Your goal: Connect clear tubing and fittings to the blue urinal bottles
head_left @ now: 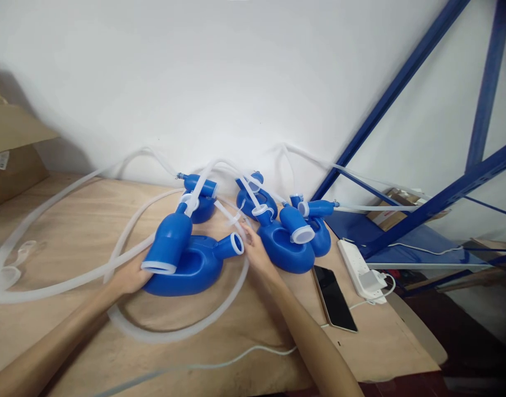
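A blue plastic urinal bottle (182,275) with a carry handle lies on the wooden table, its white-rimmed neck pointing right. My left hand (131,277) is closed at its left end, the fingers partly hidden behind it. A blue funnel-shaped cup (170,237) with a white rim leans over that bottle, joined to a whitish hose. Just beyond the bottle's mouth, my right hand (253,242) pinches the end piece of a white tube (232,216) with a loose cap strap. Another blue urinal bottle (288,248) rests right of that hand, a hose entering its neck.
More blue bottles (253,201) with cups stand along the wall. Hoses (71,286) loop over the table's left side. A phone (334,298) and a power strip (360,270) lie at right. A cardboard box (17,171) sits at left, blue metal shelving (422,237) at right.
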`<state>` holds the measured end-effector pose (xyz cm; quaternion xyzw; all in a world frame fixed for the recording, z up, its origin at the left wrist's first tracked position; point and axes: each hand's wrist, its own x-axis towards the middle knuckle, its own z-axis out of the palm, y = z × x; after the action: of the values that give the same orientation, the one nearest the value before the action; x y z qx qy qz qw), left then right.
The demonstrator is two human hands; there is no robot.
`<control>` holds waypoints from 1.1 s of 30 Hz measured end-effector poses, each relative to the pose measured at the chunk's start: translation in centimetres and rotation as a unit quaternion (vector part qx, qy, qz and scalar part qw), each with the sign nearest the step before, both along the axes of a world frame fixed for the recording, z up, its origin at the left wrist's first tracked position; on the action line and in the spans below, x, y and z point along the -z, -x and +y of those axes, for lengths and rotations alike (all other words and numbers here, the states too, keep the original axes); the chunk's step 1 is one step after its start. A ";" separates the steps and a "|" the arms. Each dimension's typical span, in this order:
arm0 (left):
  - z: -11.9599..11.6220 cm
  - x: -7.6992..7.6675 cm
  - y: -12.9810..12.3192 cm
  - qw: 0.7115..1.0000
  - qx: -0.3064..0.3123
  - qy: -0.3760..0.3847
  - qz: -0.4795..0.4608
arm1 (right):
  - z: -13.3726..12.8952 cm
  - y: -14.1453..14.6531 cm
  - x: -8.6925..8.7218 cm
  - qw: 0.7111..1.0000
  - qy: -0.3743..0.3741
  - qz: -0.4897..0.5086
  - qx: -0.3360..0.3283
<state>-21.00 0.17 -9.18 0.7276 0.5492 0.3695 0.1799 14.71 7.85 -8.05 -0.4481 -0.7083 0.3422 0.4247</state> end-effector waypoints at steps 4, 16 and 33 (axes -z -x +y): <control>-0.5 -0.8 -1.1 1.000 -0.013 -0.005 -0.018 | -2.0 -4.1 -5.0 0.990 0.092 0.099 0.038; 0.2 2.0 0.7 0.999 -0.030 0.002 0.015 | -7.8 -8.8 -9.3 0.982 -0.088 -0.133 0.096; 0.6 2.1 0.6 1.000 -0.017 -0.019 0.016 | -4.2 -3.4 -9.6 0.935 -0.186 -0.287 -0.090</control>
<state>-21.55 0.76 -11.31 0.7275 0.5570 0.3710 0.1510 18.11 3.63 1.54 -0.3743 -0.8886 0.0979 0.2464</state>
